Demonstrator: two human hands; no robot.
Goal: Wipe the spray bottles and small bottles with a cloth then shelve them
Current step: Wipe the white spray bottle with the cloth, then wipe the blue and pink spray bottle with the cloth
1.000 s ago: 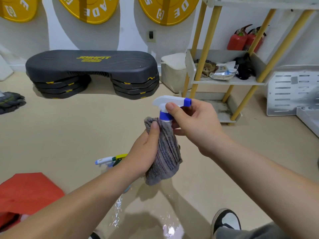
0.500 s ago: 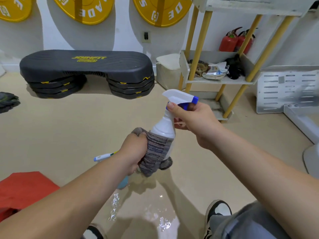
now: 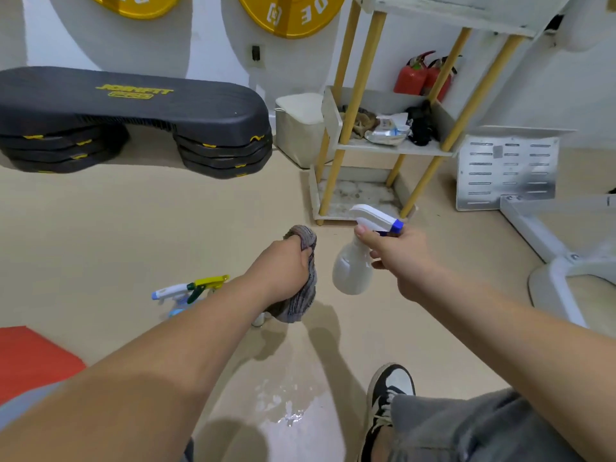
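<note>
My right hand (image 3: 398,258) grips a white spray bottle (image 3: 353,271) by its neck, under the white trigger head with a blue nozzle, and holds it in the air in front of the shelf unit (image 3: 393,148). My left hand (image 3: 286,268) grips a bunched grey cloth (image 3: 301,295), now apart from the bottle and to its left. Two more spray bottles (image 3: 186,291) stand on the floor behind my left forearm, one with a yellow-green trigger, one with a white and blue one. A small bottle (image 3: 258,320) peeks out beneath the cloth.
The shelf unit has yellow legs, a low bottom tray (image 3: 353,195) and a middle shelf with bags and cloths. A black step platform (image 3: 133,111) lies left, a white bin (image 3: 300,128) beside the shelf, a metal panel (image 3: 506,168) right. A wet patch (image 3: 283,405) shines near my shoe (image 3: 390,391).
The cloth has come off the spray bottle. My right hand has carried the bottle rightward and toward the shelf unit, while my left hand has dropped away with the cloth.
</note>
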